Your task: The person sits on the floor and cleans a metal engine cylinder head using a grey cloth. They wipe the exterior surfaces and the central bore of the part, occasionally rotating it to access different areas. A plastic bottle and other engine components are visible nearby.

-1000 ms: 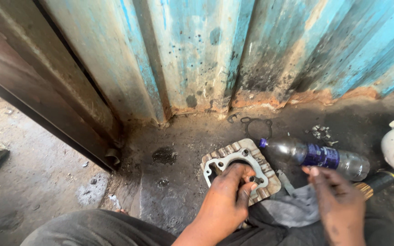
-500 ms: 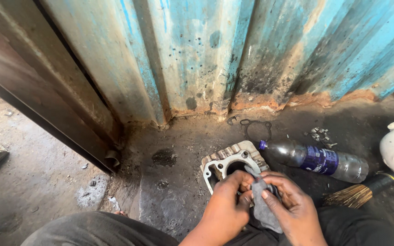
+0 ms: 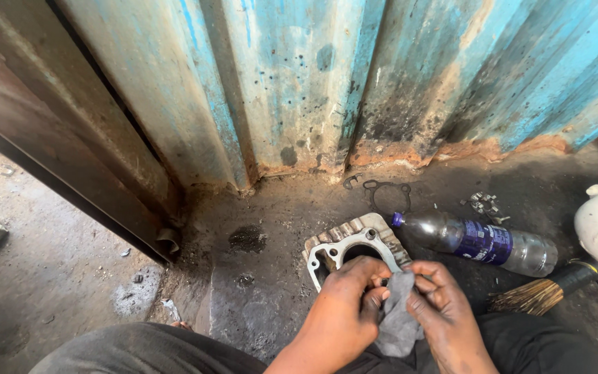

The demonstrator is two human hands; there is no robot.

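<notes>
Both hands pinched a grey rag (image 3: 397,320) over the finned metal block (image 3: 351,246). The left hand (image 3: 344,312) and right hand (image 3: 444,308) were closed on it, a plastic bottle (image 3: 482,242) lying nearby.

A rough repair workshop: oily concrete floor (image 3: 257,298), corrugated metal wall (image 3: 299,83), engine part (image 3: 344,246).

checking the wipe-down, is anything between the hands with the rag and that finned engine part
Nothing visible does. The left hand and right hand hold the grey rag directly over the finned cylinder block.
</notes>
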